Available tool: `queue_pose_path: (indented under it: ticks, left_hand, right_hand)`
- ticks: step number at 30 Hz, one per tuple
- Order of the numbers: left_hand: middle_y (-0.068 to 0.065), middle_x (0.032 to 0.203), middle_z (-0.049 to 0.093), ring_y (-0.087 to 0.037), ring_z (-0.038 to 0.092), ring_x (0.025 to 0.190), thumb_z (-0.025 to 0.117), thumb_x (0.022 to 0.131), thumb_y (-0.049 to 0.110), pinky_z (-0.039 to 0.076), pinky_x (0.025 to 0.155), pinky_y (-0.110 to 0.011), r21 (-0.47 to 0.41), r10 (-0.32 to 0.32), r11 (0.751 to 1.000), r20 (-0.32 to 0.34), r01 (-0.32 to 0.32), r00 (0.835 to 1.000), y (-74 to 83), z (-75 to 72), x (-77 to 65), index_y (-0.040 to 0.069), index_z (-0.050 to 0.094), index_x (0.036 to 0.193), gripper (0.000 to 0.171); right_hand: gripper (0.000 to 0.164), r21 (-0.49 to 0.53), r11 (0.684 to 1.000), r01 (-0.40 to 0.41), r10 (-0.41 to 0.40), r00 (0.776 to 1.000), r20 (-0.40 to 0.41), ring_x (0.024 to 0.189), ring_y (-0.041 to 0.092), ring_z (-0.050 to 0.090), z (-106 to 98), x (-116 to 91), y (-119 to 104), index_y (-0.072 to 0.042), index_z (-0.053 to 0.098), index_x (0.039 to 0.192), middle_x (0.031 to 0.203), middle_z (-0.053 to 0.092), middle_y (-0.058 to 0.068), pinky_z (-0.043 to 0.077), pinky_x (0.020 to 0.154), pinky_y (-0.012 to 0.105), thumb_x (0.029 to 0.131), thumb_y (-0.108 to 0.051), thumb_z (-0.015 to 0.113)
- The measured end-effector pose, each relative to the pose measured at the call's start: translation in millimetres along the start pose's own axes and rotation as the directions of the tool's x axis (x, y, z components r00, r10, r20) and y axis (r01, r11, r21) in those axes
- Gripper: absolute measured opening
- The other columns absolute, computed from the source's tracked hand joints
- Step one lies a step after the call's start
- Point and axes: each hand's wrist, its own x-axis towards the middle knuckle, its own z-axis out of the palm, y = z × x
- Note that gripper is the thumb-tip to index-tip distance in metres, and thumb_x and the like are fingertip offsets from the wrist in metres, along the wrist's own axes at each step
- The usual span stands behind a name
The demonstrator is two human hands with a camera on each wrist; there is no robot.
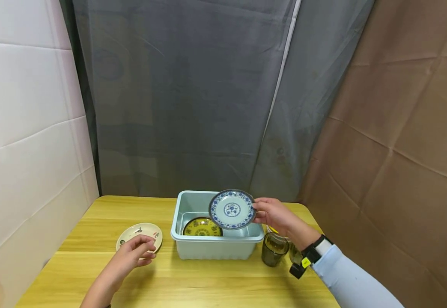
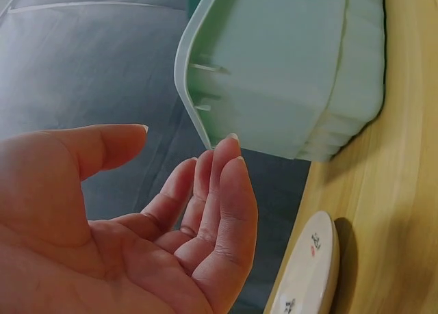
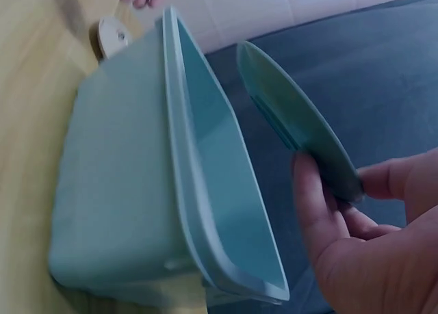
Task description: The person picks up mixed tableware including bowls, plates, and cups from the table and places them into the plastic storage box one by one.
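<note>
My right hand (image 1: 272,212) pinches the right edge of a blue-and-white patterned plate (image 1: 232,209), tilted above a pale blue-green plastic bin (image 1: 216,248). In the right wrist view the thumb lies on one face of the plate (image 3: 301,115) and the fingers on the other. Inside the bin sits a yellow plate with a dark pattern (image 1: 202,227). On the left, my left hand (image 1: 135,252) holds nothing, its fingers loosely bent. It overlaps a cream plate with small printed figures (image 1: 140,231) in the head view; the left wrist view shows that plate (image 2: 308,266) resting on the table.
A dark tinted glass (image 1: 274,249) stands right of the bin, with another glass (image 1: 295,254) and a yellow-rimmed item (image 1: 272,229) partly hidden behind the right arm. The wooden table (image 1: 192,282) is enclosed by a grey curtain (image 1: 177,107) behind and cloth walls at both sides.
</note>
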Motion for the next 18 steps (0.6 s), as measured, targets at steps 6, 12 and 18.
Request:
queue_pose_path:
  ticks: [6, 12, 18]
  left_hand:
    - [-0.015, 0.116, 0.068, -0.027, 0.073, 0.103, 0.057, 0.116, 0.017, 0.064, 0.09, -0.038, 0.007, 0.017, 1.0, 0.015, -0.017, 1.0, -0.9, -1.2, -1.4, -0.01, 0.058, 0.136, 0.033]
    - [-0.012, 0.114, 0.068, -0.027, 0.073, 0.104, 0.057, 0.116, 0.018, 0.064, 0.091, -0.038, 0.009, 0.03, 1.0, 0.031, -0.03, 0.999, -0.6, -3.7, -0.5, -0.009, 0.058, 0.135, 0.033]
    - [-0.014, 0.117, 0.069, -0.028, 0.073, 0.106, 0.058, 0.116, 0.019, 0.064, 0.093, -0.039, 0.005, 0.036, 0.999, 0.043, -0.036, 0.998, 0.6, -4.6, -3.8, -0.011, 0.056, 0.137, 0.037]
  right_hand:
    - [0.034, -0.145, 0.987, -0.069, 0.073, 0.997, 0.02, 0.088, 0.017, 0.075, -1.8, 36.0, -10.8, 0.016, 0.057, 0.137, 0.105, 0.071, 0.013, 0.065, 0.091, 0.037, 0.113, -0.009, 0.057]
    - [0.03, -0.245, 0.961, -0.13, 0.153, 0.985, 0.075, 0.083, 0.017, 0.074, 3.7, 68.9, -14.0, 0.014, 0.06, 0.133, 0.099, 0.074, 0.014, 0.066, 0.085, 0.036, 0.112, -0.008, 0.059]
    - [0.032, -0.336, 0.926, -0.172, 0.227, 0.965, 0.133, 0.085, 0.021, 0.075, 8.5, 96.8, -6.6, 0.014, 0.06, 0.136, 0.101, 0.073, 0.016, 0.067, 0.085, 0.038, 0.11, -0.005, 0.06]
